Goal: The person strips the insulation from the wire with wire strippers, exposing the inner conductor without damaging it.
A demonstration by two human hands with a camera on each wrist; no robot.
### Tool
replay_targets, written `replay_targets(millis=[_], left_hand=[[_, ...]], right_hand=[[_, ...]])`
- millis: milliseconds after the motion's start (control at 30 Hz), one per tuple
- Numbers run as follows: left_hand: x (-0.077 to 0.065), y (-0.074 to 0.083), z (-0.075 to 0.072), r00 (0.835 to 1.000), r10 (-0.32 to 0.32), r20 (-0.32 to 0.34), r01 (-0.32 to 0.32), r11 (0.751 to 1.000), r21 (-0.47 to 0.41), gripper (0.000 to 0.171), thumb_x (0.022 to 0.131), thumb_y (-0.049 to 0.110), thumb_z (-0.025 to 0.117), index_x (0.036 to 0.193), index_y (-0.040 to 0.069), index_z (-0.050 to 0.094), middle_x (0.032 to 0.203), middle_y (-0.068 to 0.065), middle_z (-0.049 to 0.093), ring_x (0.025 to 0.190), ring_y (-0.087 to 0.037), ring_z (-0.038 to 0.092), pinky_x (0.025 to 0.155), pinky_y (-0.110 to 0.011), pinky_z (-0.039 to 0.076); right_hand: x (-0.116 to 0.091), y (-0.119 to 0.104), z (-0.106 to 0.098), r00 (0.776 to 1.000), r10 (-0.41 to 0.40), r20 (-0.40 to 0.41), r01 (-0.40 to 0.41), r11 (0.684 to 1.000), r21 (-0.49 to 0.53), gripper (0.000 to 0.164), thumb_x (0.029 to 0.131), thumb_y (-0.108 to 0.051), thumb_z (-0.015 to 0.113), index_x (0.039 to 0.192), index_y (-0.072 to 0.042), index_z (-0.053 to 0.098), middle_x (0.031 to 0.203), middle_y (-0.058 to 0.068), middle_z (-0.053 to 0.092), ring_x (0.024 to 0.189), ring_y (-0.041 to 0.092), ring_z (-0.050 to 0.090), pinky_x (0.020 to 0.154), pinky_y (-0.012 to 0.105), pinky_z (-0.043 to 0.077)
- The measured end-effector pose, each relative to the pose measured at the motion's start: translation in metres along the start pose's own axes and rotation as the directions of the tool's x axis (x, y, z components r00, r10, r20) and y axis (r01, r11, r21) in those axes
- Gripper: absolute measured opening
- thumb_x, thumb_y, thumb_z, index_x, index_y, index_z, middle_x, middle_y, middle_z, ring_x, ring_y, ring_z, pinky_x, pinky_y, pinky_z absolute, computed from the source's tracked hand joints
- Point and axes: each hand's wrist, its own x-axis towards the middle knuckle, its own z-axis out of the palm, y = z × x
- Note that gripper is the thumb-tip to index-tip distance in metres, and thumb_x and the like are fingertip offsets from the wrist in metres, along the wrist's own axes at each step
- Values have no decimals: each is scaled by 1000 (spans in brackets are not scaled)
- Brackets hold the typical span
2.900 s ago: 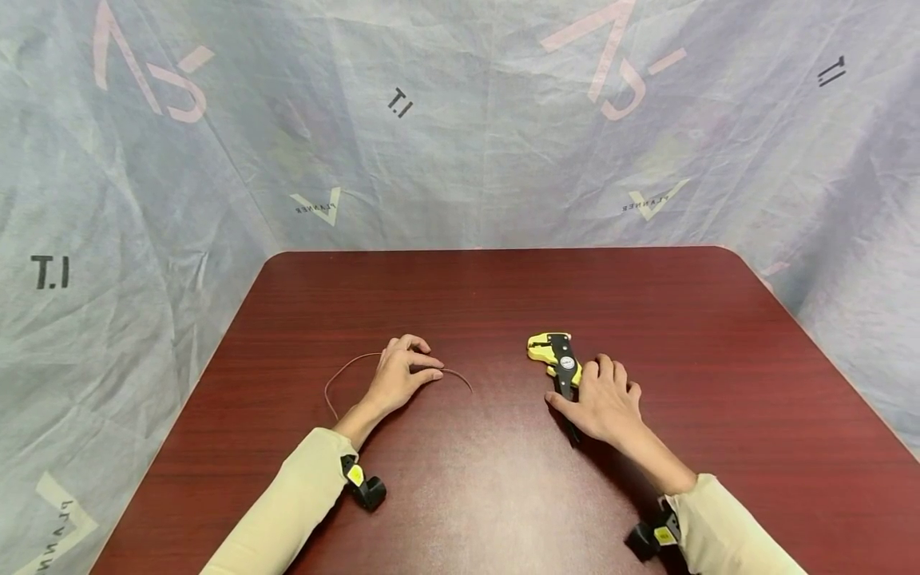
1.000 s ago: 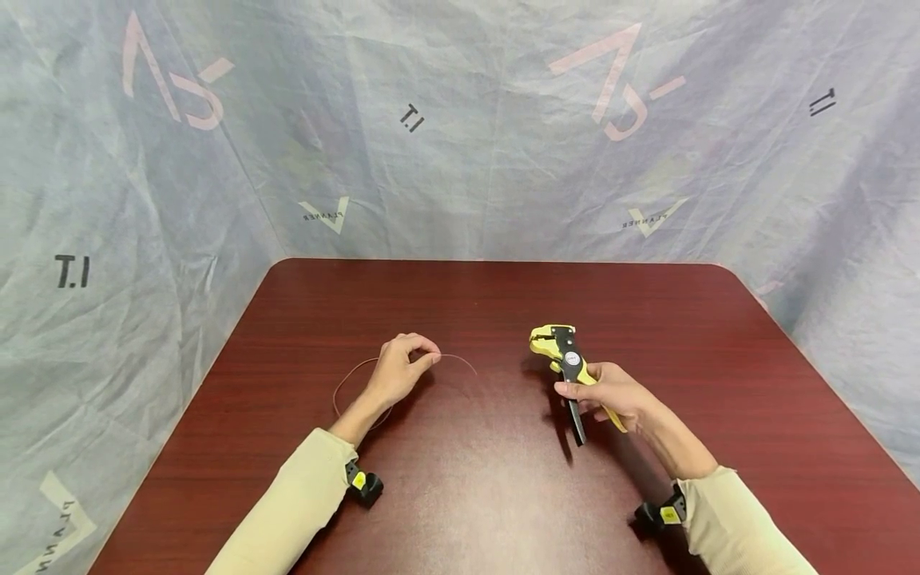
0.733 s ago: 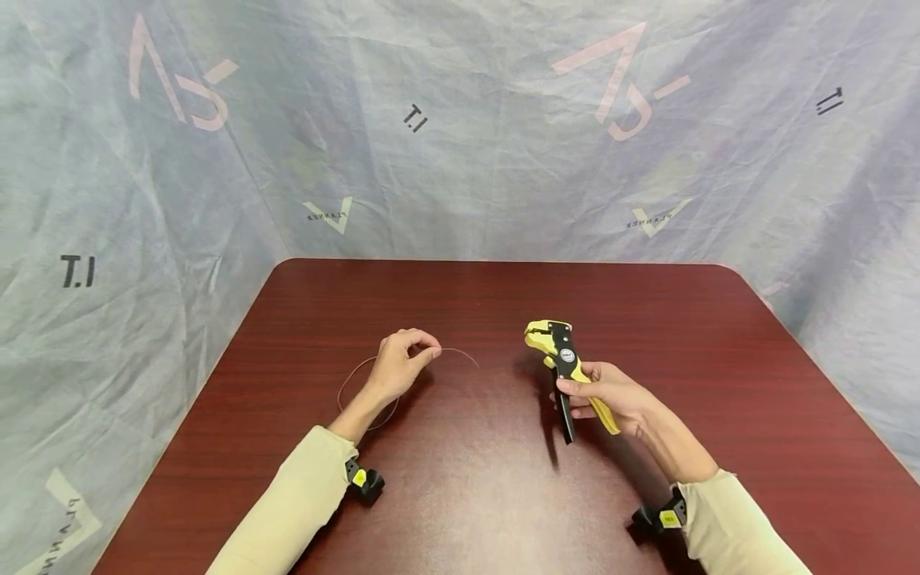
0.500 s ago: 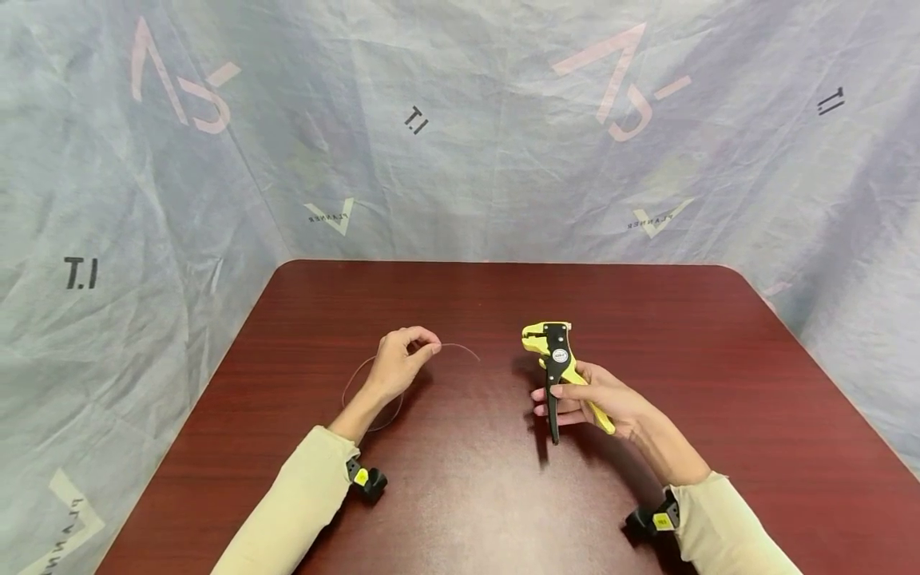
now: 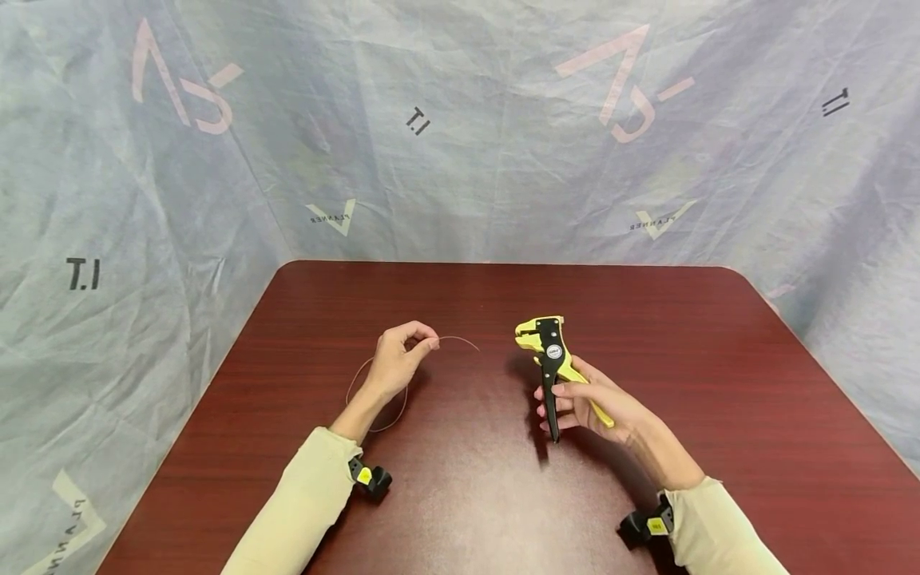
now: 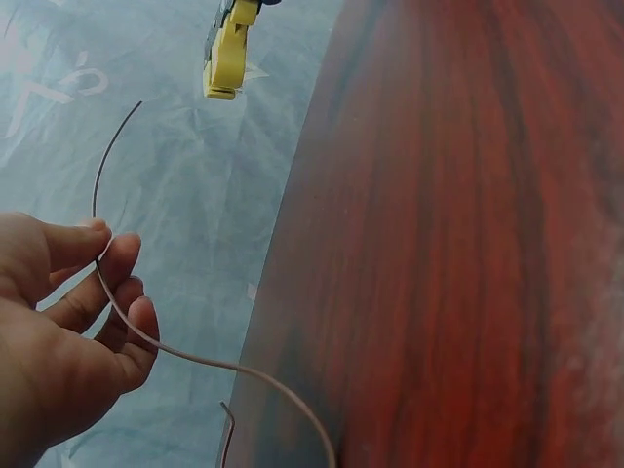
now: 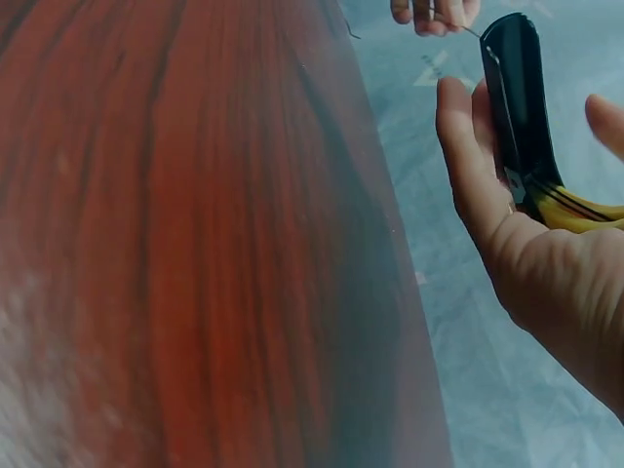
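A thin brownish wire (image 6: 192, 358) is pinched between the thumb and index finger of my left hand (image 5: 395, 363). One short end arcs out to the right past the fingertips, while the rest loops back under the wrist. My right hand (image 5: 612, 399) holds a yellow-and-black wire stripper (image 5: 553, 339) by its handles, thumb in front and fingers behind the black handle. Its head points up and its jaw opening faces left, a short gap from the wire's end. In the right wrist view the black handle (image 7: 522, 97) rises beside the fingers, with the head out of sight.
A dark red wood-grain table (image 5: 460, 495) lies beneath both hands. Grey printed cloth (image 5: 474, 160) hangs along the back and sides. Small black wrist cameras (image 5: 372, 481) sit on both cuffs.
My right hand has taken the wire stripper up from the table, and tilted it more upright and leftward. My left hand has pinched the wire and lifted it slightly.
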Motion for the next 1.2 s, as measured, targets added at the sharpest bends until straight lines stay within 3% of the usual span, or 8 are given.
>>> replay_targets(millis=[167, 400, 667, 800, 933, 1033, 1200], left_hand=[[1, -2, 0, 1000, -3, -10, 3, 1000, -23, 8, 92, 3, 68, 91, -5, 70, 86, -22, 71, 70, 0, 59, 68, -16, 46], [3, -3, 2, 1000, -16, -22, 15, 998, -54, 6, 92, 2, 68, 91, -4, 69, 87, -24, 71, 69, -1, 59, 68, -16, 45], [6, 0, 4, 999, -21, -36, 19, 997, -78, 4, 92, -1, 66, 89, -3, 68, 86, -24, 70, 79, -26, 65, 71, -19, 50], [6, 2, 6, 998, -50, -28, 45, 986, -162, 5, 93, -5, 62, 89, -8, 63, 82, -26, 68, 66, -17, 61, 61, -21, 51], [7, 4, 9, 996, -85, -38, 75, 975, -210, 5, 94, -6, 59, 90, -8, 59, 74, -18, 65, 56, -6, 49, 52, -17, 39], [7, 7, 9, 994, -91, -61, 78, 978, -193, 5, 95, -5, 59, 90, -6, 59, 70, -10, 62, 53, -4, 41, 51, -18, 31], [7, 13, 8, 993, -77, -86, 60, 981, -186, 3, 95, -2, 59, 93, -4, 60, 67, -8, 57, 54, -3, 46, 57, -19, 35]], right_hand=[[0, 3, 1, 996, -39, 83, 34, 998, 61, 48, 100, 7, 37, 139, -18, 28, 112, 6, 71, 105, 29, 73, 91, 55, 56], [3, 5, 3, 996, -65, 66, 65, 998, 2, 46, 98, 10, 41, 137, -15, 37, 110, 3, 70, 92, 20, 73, 85, 44, 60], [8, 11, 4, 997, -62, 37, 61, 998, 26, 36, 99, 7, 42, 129, -12, 50, 110, 1, 70, 92, 17, 73, 86, 37, 59], [11, 15, 8, 999, -49, -1, 49, 998, 46, 34, 99, 6, 44, 126, -15, 49, 108, 1, 71, 93, 17, 72, 88, 38, 59], [14, 16, 12, 999, -51, 13, 51, 998, 44, 36, 99, 6, 46, 127, -17, 45, 105, 1, 69, 96, 19, 73, 90, 42, 59], [16, 18, 14, 997, -59, 57, 57, 998, 34, 40, 100, 8, 45, 131, -18, 42, 106, 2, 66, 101, 22, 73, 91, 49, 58], [19, 18, 18, 995, -83, 48, 85, 996, -41, 44, 97, 8, 52, 132, -17, 41, 103, 2, 66, 92, 20, 73, 84, 47, 60]])
